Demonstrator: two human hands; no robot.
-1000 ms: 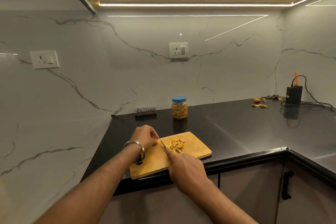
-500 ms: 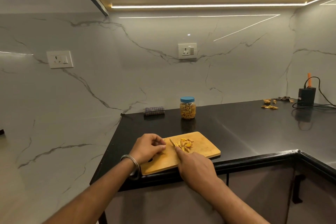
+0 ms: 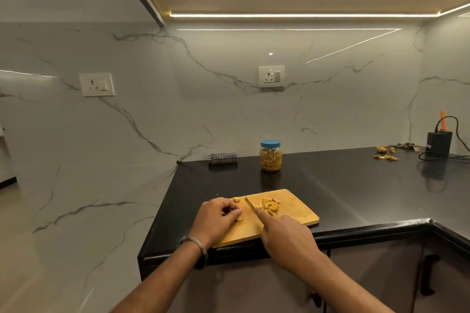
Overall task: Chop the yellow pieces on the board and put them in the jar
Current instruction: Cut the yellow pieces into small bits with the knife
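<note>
The left hand [image 3: 219,218], with a metal bangle [image 3: 195,245] on its wrist, rests on the near left part of the rectangular light wooden cutting board [image 3: 295,213], its fingers curled down and pinching a small pale yellow piece [image 3: 239,216] against the wood. The right hand [image 3: 284,236] is closed round the handle of a small knife [image 3: 250,204], the forefinger laid along its back, and the narrow blade points away and to the left, its tip low over the board between the two hands. Just to the right of the blade lies a loose heap of chopped yellow pieces [image 3: 270,206], and one more yellow bit [image 3: 236,199] sits at the far left edge of the board. The board lies at the near edge of a glossy black stone tabletop [image 3: 356,193]. Farther back, well apart from the board, stands a clear plastic jar with a blue lid [image 3: 271,155], the lid on and the jar largely filled with yellow-brown pieces. To its left, by the wall, lies a folded checked cloth [image 3: 223,158]. At the far right are some yellow-brown scraps [image 3: 386,157] and a black box with a cable [image 3: 439,143]. The walls are white veined marble with two switch sockets [image 3: 271,76], and a light strip [image 3: 302,15] glows under the upper cabinet.
</note>
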